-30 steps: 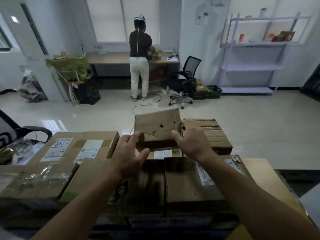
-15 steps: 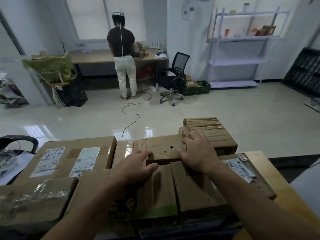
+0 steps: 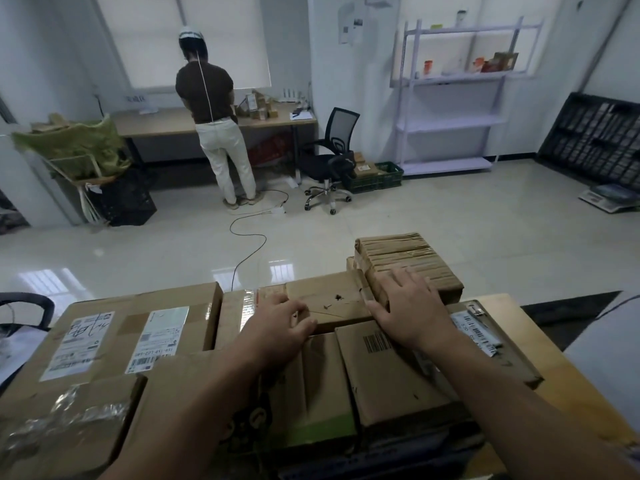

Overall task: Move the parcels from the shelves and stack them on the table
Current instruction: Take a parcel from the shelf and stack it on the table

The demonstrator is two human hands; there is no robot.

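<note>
Flat cardboard parcel [image 3: 332,301] lies on top of other boxes on the table [image 3: 568,375]. Left hand [image 3: 277,327] grips its left end, fingers curled. Right hand [image 3: 405,306] lies flat, fingers spread, over its right end, touching the taped parcel [image 3: 398,251] just right of it.

Left arm: bare, reaching forward from the lower left. Left hand [image 3: 280,327]: palm down on the left end of the flat parcel [image 3: 329,301], fingers bent over its top, thumb along its near edge, gripping it. Right arm: bare, reaching from the lower right, angled inward. Right hand [image 3: 412,310]: palm down at the flat parcel's right end, fingers straight and spread.
</note>
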